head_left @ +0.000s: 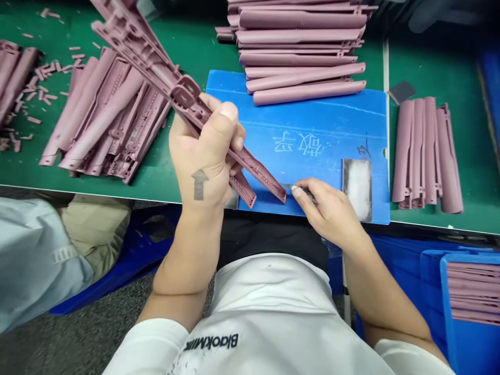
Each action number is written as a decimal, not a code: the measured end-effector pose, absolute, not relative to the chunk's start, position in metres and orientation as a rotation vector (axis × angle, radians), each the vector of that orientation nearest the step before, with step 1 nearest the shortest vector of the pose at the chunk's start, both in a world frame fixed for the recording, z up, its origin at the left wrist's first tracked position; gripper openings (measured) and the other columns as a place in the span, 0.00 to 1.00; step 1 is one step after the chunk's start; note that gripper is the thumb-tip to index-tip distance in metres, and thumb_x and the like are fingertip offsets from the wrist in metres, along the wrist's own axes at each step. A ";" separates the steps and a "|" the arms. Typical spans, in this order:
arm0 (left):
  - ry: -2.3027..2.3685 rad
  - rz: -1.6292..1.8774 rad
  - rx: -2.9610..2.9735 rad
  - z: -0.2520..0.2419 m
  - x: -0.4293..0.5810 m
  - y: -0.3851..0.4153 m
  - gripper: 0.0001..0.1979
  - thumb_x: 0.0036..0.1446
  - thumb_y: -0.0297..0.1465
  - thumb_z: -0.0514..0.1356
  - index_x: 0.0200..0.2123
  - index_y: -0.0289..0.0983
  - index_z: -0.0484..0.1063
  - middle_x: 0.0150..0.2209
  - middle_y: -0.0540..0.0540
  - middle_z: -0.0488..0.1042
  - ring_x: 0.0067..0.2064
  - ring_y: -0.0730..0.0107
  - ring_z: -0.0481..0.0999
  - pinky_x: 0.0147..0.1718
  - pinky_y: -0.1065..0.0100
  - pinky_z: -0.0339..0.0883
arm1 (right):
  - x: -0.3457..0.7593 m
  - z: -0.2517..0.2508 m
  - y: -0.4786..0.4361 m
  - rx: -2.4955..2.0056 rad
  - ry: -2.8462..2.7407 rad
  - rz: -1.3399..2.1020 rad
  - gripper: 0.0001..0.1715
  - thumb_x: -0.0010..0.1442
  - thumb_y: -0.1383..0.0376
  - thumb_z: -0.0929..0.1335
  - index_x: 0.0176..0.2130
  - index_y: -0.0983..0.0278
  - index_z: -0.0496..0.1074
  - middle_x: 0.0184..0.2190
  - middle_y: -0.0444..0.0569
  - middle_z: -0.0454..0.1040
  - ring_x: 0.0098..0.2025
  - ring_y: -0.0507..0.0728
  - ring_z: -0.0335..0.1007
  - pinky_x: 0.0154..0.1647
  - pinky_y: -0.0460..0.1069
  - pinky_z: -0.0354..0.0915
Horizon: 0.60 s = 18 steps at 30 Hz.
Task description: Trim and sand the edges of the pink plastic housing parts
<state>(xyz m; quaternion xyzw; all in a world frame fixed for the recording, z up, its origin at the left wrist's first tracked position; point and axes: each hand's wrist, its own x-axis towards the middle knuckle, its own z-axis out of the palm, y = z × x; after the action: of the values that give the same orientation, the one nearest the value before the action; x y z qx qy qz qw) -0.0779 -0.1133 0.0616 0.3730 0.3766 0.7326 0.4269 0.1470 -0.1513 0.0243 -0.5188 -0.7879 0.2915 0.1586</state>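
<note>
My left hand [207, 151] is closed round two long mauve plastic shell parts [156, 73], held slanting from the upper left down to the blue sheet [332, 120]. Their lower ends [269, 182] rest near the sheet's front edge. My right hand [332, 213] pinches a small thin blade-like tool [292, 186] whose tip touches the end of the upper part. The tool is mostly hidden by my fingers.
A heap of mauve parts [105, 120] lies at the left on the green table [195, 47], with small trimmed scraps [42, 88] beyond it. Stacked parts [300, 52] sit at the back, a row [425, 151] at the right. Blue bins [469, 307] stand below. Another person's sleeve [35, 260] is at the left.
</note>
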 end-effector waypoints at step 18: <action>1.114 1.774 1.094 0.088 -0.041 -0.103 0.14 0.70 0.15 0.57 0.32 0.35 0.65 0.28 0.53 0.67 0.23 0.83 0.66 0.26 0.73 0.61 | 0.163 0.032 -0.185 -1.710 -2.656 0.523 0.24 0.80 0.51 0.59 0.57 0.52 0.80 0.42 0.46 0.85 0.35 0.57 0.79 0.29 0.53 0.47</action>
<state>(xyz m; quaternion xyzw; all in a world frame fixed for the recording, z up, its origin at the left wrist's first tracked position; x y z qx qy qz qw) -0.0414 -0.1028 0.0884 0.4281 0.4360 0.6947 0.3795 0.1626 -0.1847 0.0316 -0.5339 -0.8291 0.1633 -0.0301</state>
